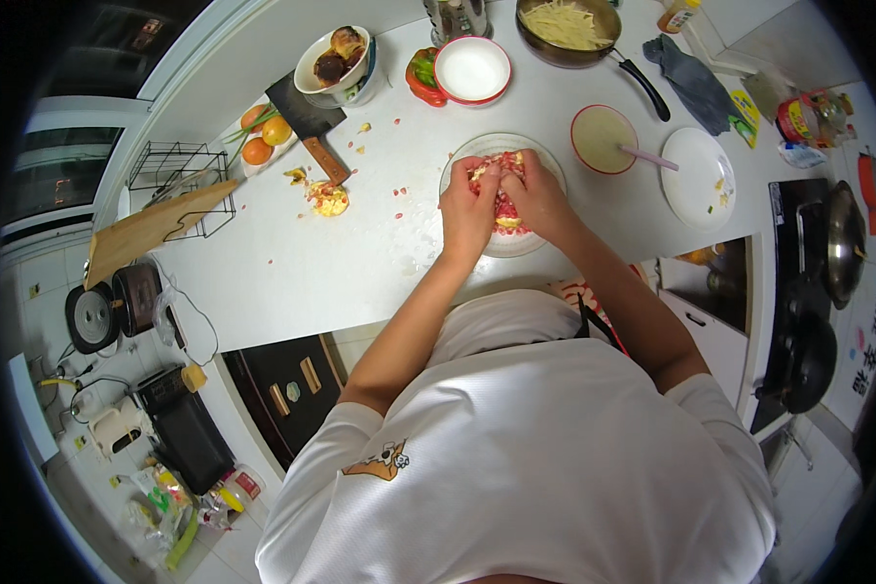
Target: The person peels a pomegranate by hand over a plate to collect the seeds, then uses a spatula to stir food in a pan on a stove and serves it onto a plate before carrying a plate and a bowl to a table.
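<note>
Both hands grip an opened pomegranate point(507, 208) over a round plate point(455, 169) in front of me. My left hand point(469, 204) holds its left side, and my right hand point(539, 191) its right side, with the thumbs close together on the red seeds. Loose seeds lie on the plate under the fruit. A cut piece of pomegranate rind point(328, 198) sits on the white counter to the left, near a cleaver point(308, 109) with a wooden handle. Several stray seeds dot the counter between them. My palms and some fingertips are hidden.
A red-rimmed bowl point(600, 135) with pale contents and a spoon stands to the right, beside a white plate point(690, 193) bearing scraps. Behind are a white bowl point(473, 69), a bell pepper point(425, 79) and a pan point(569, 52) of pale strips. A wooden board point(157, 226) leans at left.
</note>
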`<state>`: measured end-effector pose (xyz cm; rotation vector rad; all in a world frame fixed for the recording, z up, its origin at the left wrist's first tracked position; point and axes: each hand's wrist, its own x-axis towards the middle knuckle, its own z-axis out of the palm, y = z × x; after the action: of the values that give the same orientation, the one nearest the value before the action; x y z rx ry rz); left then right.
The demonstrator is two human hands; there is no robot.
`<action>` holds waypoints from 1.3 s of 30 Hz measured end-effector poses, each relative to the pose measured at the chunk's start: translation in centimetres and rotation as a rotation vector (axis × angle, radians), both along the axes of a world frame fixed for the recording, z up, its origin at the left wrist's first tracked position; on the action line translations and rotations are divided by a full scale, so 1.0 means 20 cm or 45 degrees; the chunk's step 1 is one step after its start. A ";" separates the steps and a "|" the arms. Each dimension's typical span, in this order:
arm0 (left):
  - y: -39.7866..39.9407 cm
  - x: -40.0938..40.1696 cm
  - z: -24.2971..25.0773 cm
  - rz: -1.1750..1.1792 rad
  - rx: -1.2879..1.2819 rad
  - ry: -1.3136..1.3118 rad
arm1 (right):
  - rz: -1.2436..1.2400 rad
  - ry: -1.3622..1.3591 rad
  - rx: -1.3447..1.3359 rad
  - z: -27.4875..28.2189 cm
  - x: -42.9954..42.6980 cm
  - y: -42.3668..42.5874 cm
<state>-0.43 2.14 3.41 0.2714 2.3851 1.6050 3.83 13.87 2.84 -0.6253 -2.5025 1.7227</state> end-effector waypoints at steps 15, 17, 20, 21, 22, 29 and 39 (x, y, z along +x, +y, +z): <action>-0.01 0.00 -0.19 0.301 0.654 -0.598 | -0.081 0.078 -0.163 -0.13 0.00 -0.01; 0.01 0.02 -0.13 0.364 0.915 -0.804 | -0.090 0.070 -0.162 -0.14 0.00 0.00; -0.02 0.03 -0.20 0.275 1.026 -0.998 | -0.105 0.089 -0.143 -0.18 0.01 0.02; -0.01 0.03 -0.21 0.276 1.027 -0.999 | -0.093 0.062 -0.133 -0.19 0.01 0.04; 0.00 0.05 -0.21 0.246 1.136 -1.022 | -0.082 0.036 -0.123 -0.20 0.01 0.05; 0.01 0.03 -0.30 -0.009 1.489 -1.295 | -0.036 0.170 0.084 -0.15 0.03 0.12; 0.06 0.00 -0.18 -0.149 0.961 -1.100 | 0.260 -0.097 0.817 0.01 -0.01 0.19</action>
<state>-0.35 3.24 -0.27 -0.1403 1.0770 1.9531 3.60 17.58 2.95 -0.3901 -3.0115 0.8322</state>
